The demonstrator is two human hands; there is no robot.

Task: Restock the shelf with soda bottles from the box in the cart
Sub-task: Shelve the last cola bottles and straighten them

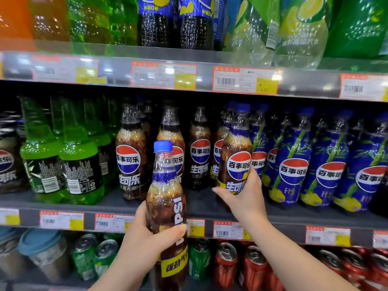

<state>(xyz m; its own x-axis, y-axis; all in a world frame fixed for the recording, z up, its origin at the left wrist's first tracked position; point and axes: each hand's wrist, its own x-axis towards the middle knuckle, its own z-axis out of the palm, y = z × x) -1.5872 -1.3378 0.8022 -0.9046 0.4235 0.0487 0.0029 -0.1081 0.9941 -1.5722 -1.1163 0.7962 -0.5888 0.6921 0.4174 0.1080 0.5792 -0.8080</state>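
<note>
My left hand [144, 234] grips a blue-capped cola bottle [165, 204] upright in front of the middle shelf [201, 203], below its edge. My right hand [243, 196] is wrapped around the lower part of a second blue-capped cola bottle [236, 156], which stands on the middle shelf at its front, between the dark cola bottles [199, 148] and the blue-labelled bottles [291, 164]. The box and the cart are out of view.
Green soda bottles [63, 160] stand at the left of the middle shelf. Large bottles fill the top shelf [117, 66]. Below are green cans [100, 259], red cans [254, 267] and lidded cups [42, 248]. Price tags [244, 80] line the shelf edges.
</note>
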